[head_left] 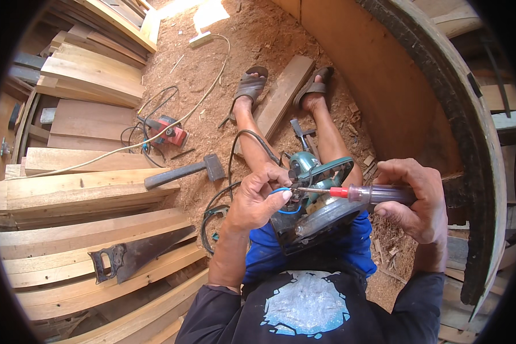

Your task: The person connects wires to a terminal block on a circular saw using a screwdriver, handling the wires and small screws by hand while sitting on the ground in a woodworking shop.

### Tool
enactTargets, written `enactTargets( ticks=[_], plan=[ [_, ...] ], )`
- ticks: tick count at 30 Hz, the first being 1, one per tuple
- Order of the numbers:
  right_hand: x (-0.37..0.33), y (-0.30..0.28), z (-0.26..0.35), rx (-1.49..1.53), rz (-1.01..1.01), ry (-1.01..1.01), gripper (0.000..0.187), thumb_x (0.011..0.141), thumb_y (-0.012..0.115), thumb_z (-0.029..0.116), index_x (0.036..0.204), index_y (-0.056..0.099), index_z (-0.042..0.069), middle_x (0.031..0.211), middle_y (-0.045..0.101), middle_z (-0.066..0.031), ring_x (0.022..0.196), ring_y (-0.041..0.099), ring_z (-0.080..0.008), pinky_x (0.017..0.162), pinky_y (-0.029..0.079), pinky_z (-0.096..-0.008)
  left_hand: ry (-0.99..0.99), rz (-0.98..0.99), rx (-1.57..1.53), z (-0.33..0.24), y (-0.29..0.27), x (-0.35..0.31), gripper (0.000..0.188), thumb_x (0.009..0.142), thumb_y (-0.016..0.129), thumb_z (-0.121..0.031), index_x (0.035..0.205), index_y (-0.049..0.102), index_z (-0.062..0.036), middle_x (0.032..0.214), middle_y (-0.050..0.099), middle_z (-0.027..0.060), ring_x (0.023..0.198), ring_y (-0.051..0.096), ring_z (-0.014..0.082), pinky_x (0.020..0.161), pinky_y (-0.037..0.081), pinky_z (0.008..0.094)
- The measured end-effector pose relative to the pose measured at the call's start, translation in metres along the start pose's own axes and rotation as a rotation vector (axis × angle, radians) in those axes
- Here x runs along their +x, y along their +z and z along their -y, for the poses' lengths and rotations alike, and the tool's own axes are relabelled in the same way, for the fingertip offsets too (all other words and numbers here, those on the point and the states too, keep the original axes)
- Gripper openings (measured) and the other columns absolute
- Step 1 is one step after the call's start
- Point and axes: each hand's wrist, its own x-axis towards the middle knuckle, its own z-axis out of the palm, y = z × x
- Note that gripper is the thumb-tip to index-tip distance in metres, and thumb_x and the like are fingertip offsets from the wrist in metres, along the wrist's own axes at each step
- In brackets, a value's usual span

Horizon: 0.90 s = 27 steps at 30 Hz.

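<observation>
A green circular saw (341,165) lies across my lap, its metal base plate (329,221) toward my body. Between the thumb and fingers of my left hand (253,198), a blue wire (279,190) is pinched beside a small dark fitting. My right hand (421,200) grips a screwdriver (384,194) by its clear purplish handle with a red collar. The screwdriver lies level, its shaft pointing left, and the tip reaches the fitting at my left fingertips. Whether the tip sits in a screw is too small to tell. A black power cord (230,166) loops by my left leg.
Stacked boards (86,186) fill the left side, with a handsaw (135,255) and a hammer (186,171) on them. A red power tool (169,131) and an extension cord (223,63) lie on the sawdust floor. A chisel (299,135) lies between my legs; a curved wooden panel (384,86) stands at right.
</observation>
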Motion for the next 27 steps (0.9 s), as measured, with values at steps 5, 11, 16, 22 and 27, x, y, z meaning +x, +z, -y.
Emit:
enactTargets(
  ticks=[5,11,16,22,27],
  plan=[
    [0.000,0.001,-0.012,-0.158,0.066,-0.138,0.037,0.072,0.079,0.012,0.105,0.069,0.000,0.089,0.069,-0.0138,0.083,0.069,-0.0322,0.075,0.054,-0.0390,-0.013,-0.021,-0.045,0.002,-0.001,-0.002,0.017,0.088,0.067,0.000,0.104,0.061,-0.0018,0.101,0.057,0.0048,0.095,0.053,0.0127,0.088,0.043,0.0292],
    [0.009,-0.001,-0.007,-0.231,0.090,-0.224,0.040,0.070,0.079,0.008,0.109,0.072,0.004,0.095,0.070,-0.0133,0.084,0.065,-0.0296,0.071,0.048,-0.0400,-0.030,-0.022,0.012,-0.007,-0.003,-0.005,0.018,0.090,0.065,-0.001,0.107,0.059,-0.0019,0.104,0.057,0.0045,0.094,0.053,0.0107,0.085,0.045,0.0269],
    [0.002,0.003,-0.004,-0.365,0.118,-0.174,0.046,0.071,0.078,0.005,0.117,0.070,0.006,0.100,0.071,-0.0147,0.085,0.065,-0.0320,0.071,0.047,-0.0424,0.031,-0.047,-0.024,-0.004,0.004,-0.005,0.016,0.095,0.060,0.001,0.110,0.056,-0.0017,0.106,0.057,0.0050,0.096,0.057,0.0097,0.087,0.051,0.0284],
    [-0.001,-0.001,-0.010,-0.346,0.161,-0.078,0.048,0.075,0.077,0.006,0.122,0.068,0.006,0.096,0.068,-0.0140,0.085,0.064,-0.0321,0.072,0.048,-0.0412,0.000,-0.085,-0.152,0.002,0.003,-0.007,0.016,0.096,0.059,0.002,0.110,0.055,-0.0038,0.108,0.059,0.0058,0.099,0.060,0.0100,0.085,0.054,0.0285],
    [0.012,0.034,-0.029,0.354,0.073,0.373,0.039,0.084,0.080,0.013,0.116,0.067,-0.003,0.089,0.064,-0.0005,0.082,0.058,-0.0086,0.071,0.048,-0.0271,0.075,-0.136,-0.051,0.009,0.007,-0.010,0.016,0.094,0.063,-0.004,0.108,0.056,-0.0033,0.108,0.062,0.0088,0.098,0.065,0.0157,0.087,0.059,0.0340]
  ],
)
